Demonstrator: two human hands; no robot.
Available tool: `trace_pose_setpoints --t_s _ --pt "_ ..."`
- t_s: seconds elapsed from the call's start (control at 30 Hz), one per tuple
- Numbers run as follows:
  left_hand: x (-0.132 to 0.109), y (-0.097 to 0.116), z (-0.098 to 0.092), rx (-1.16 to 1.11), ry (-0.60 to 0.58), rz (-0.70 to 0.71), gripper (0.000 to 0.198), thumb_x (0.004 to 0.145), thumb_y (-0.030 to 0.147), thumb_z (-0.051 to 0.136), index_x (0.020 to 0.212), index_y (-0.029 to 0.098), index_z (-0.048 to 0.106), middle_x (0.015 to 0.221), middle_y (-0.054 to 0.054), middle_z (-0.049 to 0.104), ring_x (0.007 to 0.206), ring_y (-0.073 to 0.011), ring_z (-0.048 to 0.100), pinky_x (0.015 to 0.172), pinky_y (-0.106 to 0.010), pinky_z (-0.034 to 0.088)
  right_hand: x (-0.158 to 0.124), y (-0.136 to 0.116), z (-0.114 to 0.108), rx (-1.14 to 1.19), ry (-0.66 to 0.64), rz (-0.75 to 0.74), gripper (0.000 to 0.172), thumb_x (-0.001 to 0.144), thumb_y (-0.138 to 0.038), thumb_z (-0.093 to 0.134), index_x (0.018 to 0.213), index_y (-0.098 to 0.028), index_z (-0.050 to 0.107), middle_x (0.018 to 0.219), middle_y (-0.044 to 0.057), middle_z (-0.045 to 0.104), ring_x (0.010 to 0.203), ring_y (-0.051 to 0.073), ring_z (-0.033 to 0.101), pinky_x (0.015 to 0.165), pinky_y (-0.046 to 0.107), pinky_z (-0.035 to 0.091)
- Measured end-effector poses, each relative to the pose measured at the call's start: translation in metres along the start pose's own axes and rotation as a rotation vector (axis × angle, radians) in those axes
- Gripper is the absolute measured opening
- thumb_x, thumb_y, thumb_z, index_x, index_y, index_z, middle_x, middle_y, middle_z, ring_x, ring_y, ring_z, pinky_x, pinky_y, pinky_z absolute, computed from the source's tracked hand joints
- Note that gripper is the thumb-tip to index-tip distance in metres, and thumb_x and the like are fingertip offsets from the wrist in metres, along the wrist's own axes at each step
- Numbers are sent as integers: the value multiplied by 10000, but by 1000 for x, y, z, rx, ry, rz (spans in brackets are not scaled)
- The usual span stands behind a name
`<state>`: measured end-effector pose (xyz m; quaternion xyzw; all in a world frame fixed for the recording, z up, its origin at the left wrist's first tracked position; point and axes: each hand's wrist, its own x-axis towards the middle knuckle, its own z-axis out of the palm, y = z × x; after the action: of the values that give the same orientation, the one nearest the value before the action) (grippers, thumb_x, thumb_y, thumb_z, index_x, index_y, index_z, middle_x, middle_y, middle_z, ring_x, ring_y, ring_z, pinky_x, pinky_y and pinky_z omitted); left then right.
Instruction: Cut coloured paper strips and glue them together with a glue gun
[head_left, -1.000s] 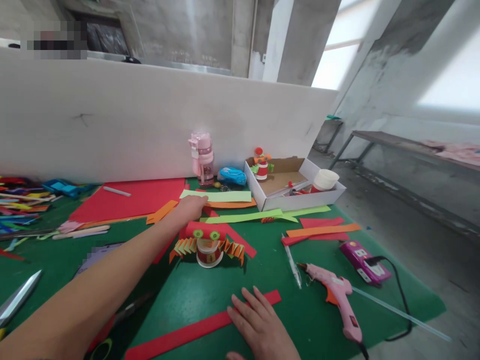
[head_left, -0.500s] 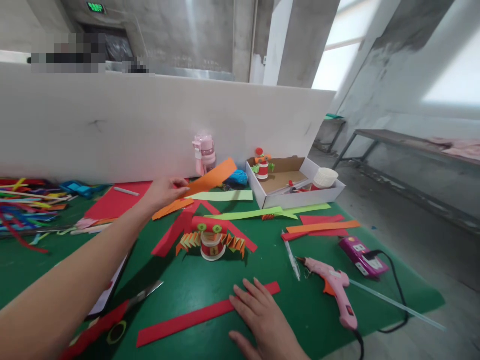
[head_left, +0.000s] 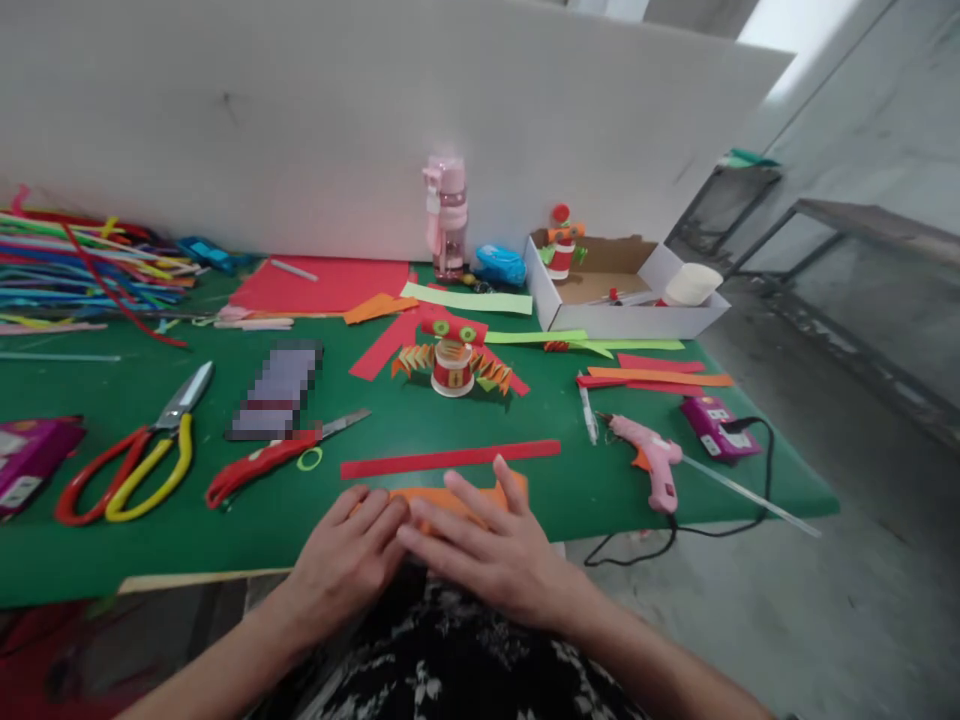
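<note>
An orange paper strip point(head_left: 433, 497) lies at the table's near edge, partly hidden under both hands. My left hand point(head_left: 349, 555) has its fingers curled over the strip's left part. Spread flat, my right hand point(head_left: 499, 555) presses on the strip's middle and right part, its fingertips near the left hand's. Just beyond them lies a red paper strip point(head_left: 450, 459), touched by neither hand. Behind it stands a paper-cup figure point(head_left: 453, 374) with a red rolled top, green ring eyes and folded orange-and-yellow arms.
Red-handled scissors point(head_left: 266, 462), larger shears point(head_left: 169, 430) and a phone point(head_left: 277, 388) lie left. A pink glue gun point(head_left: 652, 455) with a cable lies right. Farther back are a pink bottle point(head_left: 450, 220), an open white box point(head_left: 622, 318) and pipe cleaners point(head_left: 82, 265).
My left hand has brought the orange strip from the back to the table's near edge. My right hand has left the red strip, which now lies farther forward, and rests on the orange one.
</note>
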<state>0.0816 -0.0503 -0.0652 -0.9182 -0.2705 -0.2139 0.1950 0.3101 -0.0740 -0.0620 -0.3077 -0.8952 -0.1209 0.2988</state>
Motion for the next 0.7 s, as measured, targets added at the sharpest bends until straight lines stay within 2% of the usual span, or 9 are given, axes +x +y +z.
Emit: trace_pose_setpoints --t_s 0.1,0.17,0.23,0.43,0.6,0.7 --pt "-19 10 7 3 -63 -62 281 923 66 428 1016 133 684 928 -83 727 864 -213 602 820 -368 444 -7 -2 10 32 -123 132 249 987 -307 559 1198 -225 664 1298 37 684 1375 239 470 1246 589 112" --pt "-28 8 8 3 -84 -100 317 922 62 427 1107 122 677 1049 -108 743 927 -229 615 837 -378 444 -13 -2 14 61 -140 221 260 963 -369 596 1161 -221 676 1238 60 713 1335 267 510 1231 626 118" --pt "-32 7 9 3 -86 -134 313 925 75 441 1119 120 682 1080 -116 750 930 -239 623 821 -382 444 -18 0 15 97 -133 262 313 936 -425 624 1157 -209 677 1178 62 736 1270 281 563 1230 632 122" --pt "-33 10 14 -29 -94 -161 303 940 111 457 1131 124 693 1109 -117 755 969 -262 650 840 -398 448 -15 2 19 185 -199 282 398 911 -472 640 1191 -191 666 1124 76 741 1090 238 645 1185 513 338" --pt "-47 12 12 -104 -102 -247 374 968 94 364 1190 133 663 1228 -102 721 1201 -274 605 1006 -432 420 -17 3 20 190 -249 295 389 926 -462 618 1174 -168 671 1164 113 720 1116 250 621 1093 455 451" --pt "-57 5 5 -66 -101 -233 356 954 65 375 1148 116 669 1201 -122 729 1151 -272 639 964 -424 452 -19 4 19 202 -255 288 385 945 -450 591 1176 -152 666 1188 119 710 1124 261 616 1060 452 473"
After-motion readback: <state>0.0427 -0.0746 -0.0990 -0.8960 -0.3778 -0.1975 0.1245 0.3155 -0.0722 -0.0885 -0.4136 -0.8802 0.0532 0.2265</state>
